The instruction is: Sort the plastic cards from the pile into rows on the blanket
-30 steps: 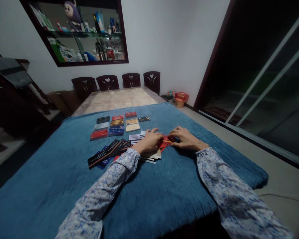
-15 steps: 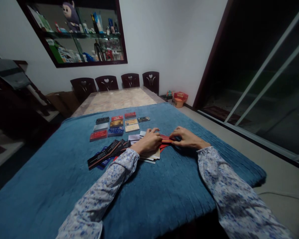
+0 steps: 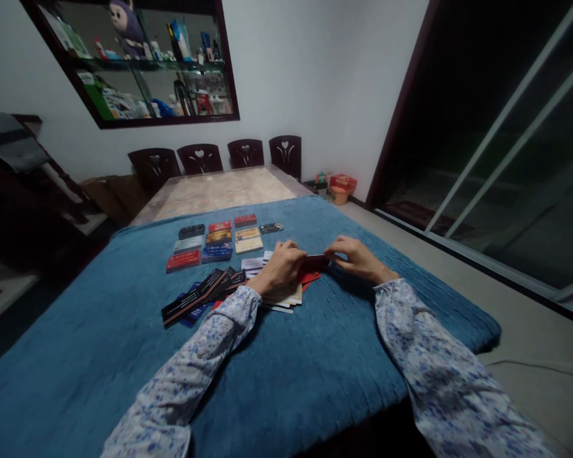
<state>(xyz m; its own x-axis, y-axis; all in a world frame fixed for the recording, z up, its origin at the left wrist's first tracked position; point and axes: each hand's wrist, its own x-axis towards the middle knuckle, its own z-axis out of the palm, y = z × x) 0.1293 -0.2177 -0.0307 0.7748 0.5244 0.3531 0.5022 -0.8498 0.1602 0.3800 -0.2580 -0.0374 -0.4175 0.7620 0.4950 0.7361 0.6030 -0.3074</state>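
Between my two hands a small stack of dark red cards [image 3: 315, 262] is tilted up on its long edge. My left hand [image 3: 282, 264] grips its left end, and the fingers of my right hand [image 3: 351, 256] pinch its right end. Red cards [image 3: 308, 276] lie flat just below the stack. Loose pale cards [image 3: 282, 299] stick out under my left hand, partly hidden by it. To the left, long black cards [image 3: 203, 296] fan out over blue cards [image 3: 191, 316]. White striped cards [image 3: 252, 266] peek out beyond my left wrist.
Neat card piles stand in rows farther back: red [image 3: 183, 260], blue [image 3: 217, 252], gold [image 3: 218, 236], cream [image 3: 249, 244] and a black card [image 3: 271, 228]. A blue cloth [image 3: 286, 375] covers the near table. Several chairs [image 3: 198, 158] stand at the far end.
The red cards have gone from lying low between my hands to being tilted up on edge. My left fingers have closed on their left end. The view has shifted slightly.
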